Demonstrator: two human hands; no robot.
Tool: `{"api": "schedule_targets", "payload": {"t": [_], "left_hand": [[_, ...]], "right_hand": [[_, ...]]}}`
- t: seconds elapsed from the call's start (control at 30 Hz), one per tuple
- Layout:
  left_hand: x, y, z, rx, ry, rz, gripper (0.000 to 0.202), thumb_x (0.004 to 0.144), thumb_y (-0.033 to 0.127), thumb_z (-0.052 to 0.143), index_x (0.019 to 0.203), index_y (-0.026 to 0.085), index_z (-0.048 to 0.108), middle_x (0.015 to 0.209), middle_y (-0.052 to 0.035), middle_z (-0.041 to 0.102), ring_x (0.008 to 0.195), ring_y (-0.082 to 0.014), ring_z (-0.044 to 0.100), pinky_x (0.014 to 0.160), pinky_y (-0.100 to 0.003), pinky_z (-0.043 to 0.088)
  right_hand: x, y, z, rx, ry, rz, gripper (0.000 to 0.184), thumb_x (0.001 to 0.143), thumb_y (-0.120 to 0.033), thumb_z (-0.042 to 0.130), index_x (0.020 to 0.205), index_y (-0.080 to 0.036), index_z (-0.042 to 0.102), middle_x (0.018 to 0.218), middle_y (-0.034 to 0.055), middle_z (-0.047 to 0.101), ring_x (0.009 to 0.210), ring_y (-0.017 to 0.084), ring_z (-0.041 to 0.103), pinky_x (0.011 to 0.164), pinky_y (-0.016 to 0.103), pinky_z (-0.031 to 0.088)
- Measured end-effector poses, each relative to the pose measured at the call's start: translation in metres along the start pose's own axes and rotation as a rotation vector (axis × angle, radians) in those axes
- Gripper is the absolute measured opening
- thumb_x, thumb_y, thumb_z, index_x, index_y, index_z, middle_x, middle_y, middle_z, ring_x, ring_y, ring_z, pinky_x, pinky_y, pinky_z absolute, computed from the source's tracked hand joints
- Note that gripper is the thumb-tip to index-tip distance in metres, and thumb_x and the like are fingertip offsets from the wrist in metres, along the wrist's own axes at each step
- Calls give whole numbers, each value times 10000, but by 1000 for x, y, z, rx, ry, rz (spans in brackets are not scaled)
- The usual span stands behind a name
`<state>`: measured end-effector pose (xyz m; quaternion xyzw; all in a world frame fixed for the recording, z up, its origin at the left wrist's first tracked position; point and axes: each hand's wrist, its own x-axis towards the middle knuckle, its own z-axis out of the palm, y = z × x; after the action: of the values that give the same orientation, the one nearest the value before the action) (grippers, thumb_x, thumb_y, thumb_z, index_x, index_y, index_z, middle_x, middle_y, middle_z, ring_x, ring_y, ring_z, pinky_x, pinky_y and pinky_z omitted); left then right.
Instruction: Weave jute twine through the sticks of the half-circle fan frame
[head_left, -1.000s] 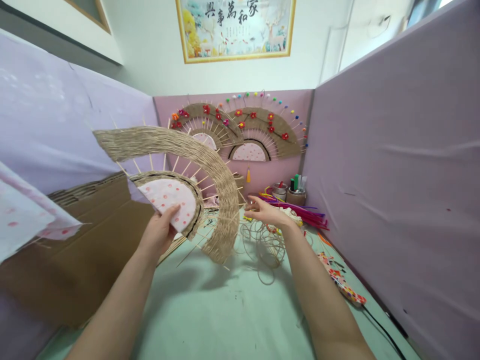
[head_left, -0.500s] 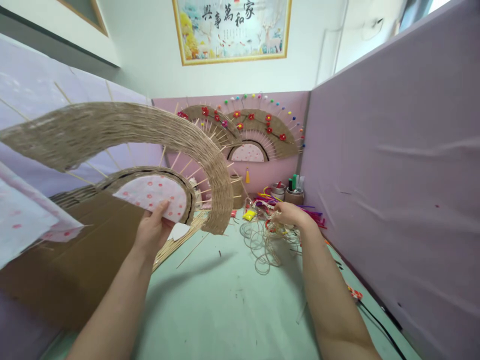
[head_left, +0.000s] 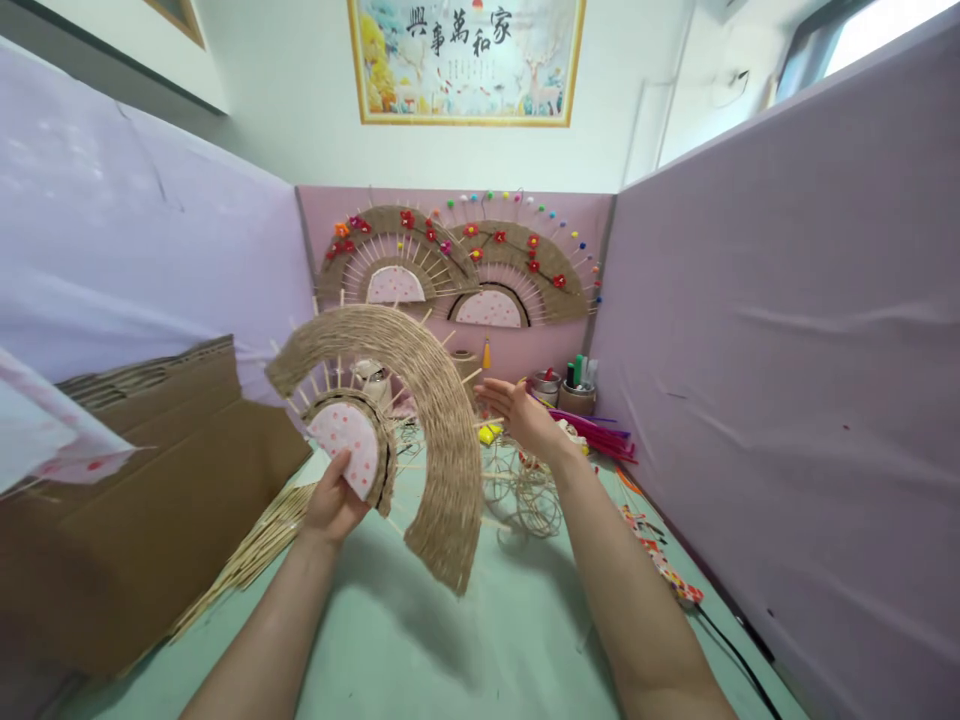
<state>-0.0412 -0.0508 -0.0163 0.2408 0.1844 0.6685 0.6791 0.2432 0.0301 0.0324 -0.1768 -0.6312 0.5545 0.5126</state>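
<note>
A woven twine fan (head_left: 454,440) with thin stick ribs is held up over the table, tilted down toward the right. Its half-round centre is covered in pink dotted cloth. My left hand (head_left: 335,505) grips that centre at the bottom edge, thumb in front and fingers behind. Just off the fan's right rim is my right hand (head_left: 521,415), fingers stretched out and holding nothing. Whether its fingertips touch the rib ends I cannot tell. Below it lies a loose tangle of twine (head_left: 534,500).
Two finished fans (head_left: 551,265) with red flowers hang on the pink back panel. Cardboard (head_left: 180,490) and a bundle of thin sticks (head_left: 259,540) lie at left. Pens in a pot (head_left: 577,392), purple pipe cleaners (head_left: 596,432) and a power strip (head_left: 675,575) are at right.
My left hand has brought the fan right and lower, turning it clockwise and farther from the camera. My right hand has left the twine tangle and moved left to the fan's rim.
</note>
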Motion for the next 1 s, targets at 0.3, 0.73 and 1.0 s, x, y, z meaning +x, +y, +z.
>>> {"api": "schedule_targets", "payload": {"t": [0.3, 0.73, 1.0], "left_hand": [[0, -10, -15, -5, 21, -88, 416, 873, 163, 345, 1253, 106, 502, 855, -115, 726, 758, -207, 689, 727, -317, 545], [3, -10, -15, 27, 68, -38, 438, 882, 177, 392, 1318, 152, 427, 899, -86, 725, 821, -194, 680, 834, -341, 508], [3, -11, -4, 31, 137, 66, 346, 868, 139, 437, 1200, 135, 534, 849, -77, 730, 761, -164, 686, 769, -276, 535]], "right_hand": [[-6, -11, 51, -118, 87, -77, 462, 757, -580, 526, 1043, -220, 580, 657, -12, 565, 561, 112, 503, 543, 233, 403], [-25, -55, 27, -744, 17, -134, 317, 850, -393, 445, 910, -170, 662, 827, 30, 652, 711, 143, 546, 633, 253, 411], [-31, -61, 25, -1097, 84, -300, 208, 835, -309, 491, 867, -207, 670, 809, 55, 628, 745, 172, 550, 702, 290, 400]]}}
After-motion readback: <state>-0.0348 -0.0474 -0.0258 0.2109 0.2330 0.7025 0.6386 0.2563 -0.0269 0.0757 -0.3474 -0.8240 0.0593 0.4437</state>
